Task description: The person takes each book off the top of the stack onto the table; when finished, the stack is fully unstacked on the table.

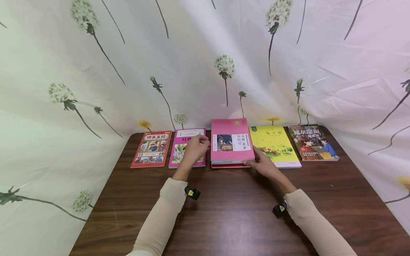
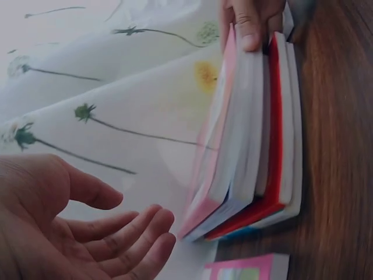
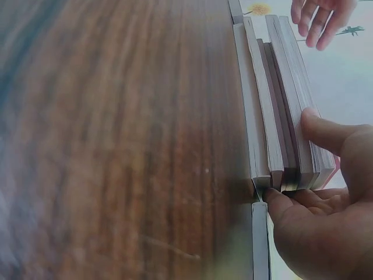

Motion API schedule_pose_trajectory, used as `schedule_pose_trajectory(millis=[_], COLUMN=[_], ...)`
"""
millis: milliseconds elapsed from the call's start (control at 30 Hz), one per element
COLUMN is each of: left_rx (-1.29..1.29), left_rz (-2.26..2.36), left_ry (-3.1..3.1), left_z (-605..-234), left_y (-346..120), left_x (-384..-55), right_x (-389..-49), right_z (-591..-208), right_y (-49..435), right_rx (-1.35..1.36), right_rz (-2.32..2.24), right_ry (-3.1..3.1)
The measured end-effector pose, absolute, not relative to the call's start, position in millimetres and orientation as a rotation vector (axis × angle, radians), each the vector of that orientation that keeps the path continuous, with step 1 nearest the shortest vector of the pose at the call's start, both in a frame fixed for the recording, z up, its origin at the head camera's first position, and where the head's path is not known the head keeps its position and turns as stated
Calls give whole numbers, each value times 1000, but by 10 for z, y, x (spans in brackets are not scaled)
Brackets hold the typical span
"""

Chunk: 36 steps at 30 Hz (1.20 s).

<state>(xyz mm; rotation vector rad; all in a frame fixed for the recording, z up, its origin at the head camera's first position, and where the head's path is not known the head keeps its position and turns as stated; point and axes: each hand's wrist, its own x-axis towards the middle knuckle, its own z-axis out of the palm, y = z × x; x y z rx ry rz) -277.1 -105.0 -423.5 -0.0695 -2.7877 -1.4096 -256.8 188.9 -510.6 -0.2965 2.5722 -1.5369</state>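
Four books (image 1: pixel 272 138) lie singly, face up, on the worktop (image 1: pixel 230 202), two on each side of a pink-topped stack (image 1: pixel 231 144), perhaps spread so their covers can be read. The right hand (image 1: pixel 265 164) grips the stack's near right corner, thumb on the page edges, fingers bent around the side, seemingly to steady the uneven pile. The left hand (image 1: pixel 194 149) hovers beside it, fingers loosely bent, well apart from the thumb, holding nothing.

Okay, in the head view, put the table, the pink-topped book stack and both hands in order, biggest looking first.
1. Table
2. Book stack
3. Left hand and right hand: too alike to rank.
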Motion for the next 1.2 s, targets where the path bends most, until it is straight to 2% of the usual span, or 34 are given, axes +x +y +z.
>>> schedule_pose_trajectory(millis=[467,667,1200], left_rx=[-91,10,103], left_rz=[-1312,-1329,-1395], left_ry=[-2889,-2939,-2960], left_z=[-4428,-4548,-4539], left_y=[-786,-764,-790], left_x=[-2963,-3079,-3102], right_x=[-2591,-2570,-2546], right_z=[-5083,-5080,-5048], right_y=[1883,1882,1850], right_rx=[-306,-275,-249], right_rz=[-1568,-1529,-1529], right_ry=[2555,2565,2547])
